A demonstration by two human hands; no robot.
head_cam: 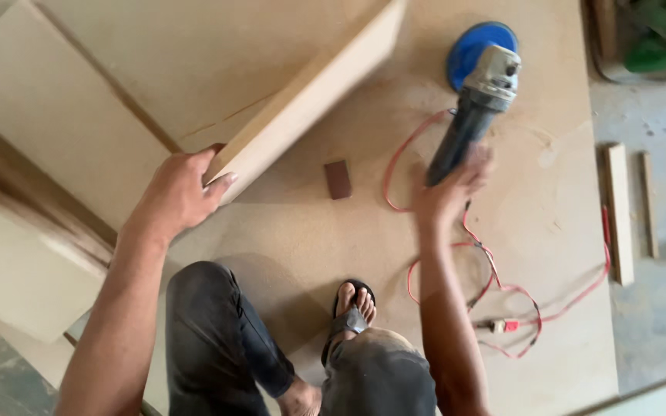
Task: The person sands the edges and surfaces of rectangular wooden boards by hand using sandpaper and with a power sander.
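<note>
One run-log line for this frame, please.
left hand: grips board end | right hand: on sander handle | red cord: loose on sheet

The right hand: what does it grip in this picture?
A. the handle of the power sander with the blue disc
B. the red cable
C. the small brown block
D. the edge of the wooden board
A: the right hand closes around the dark handle of the power sander, whose blue disc lies on the sheet.
</note>
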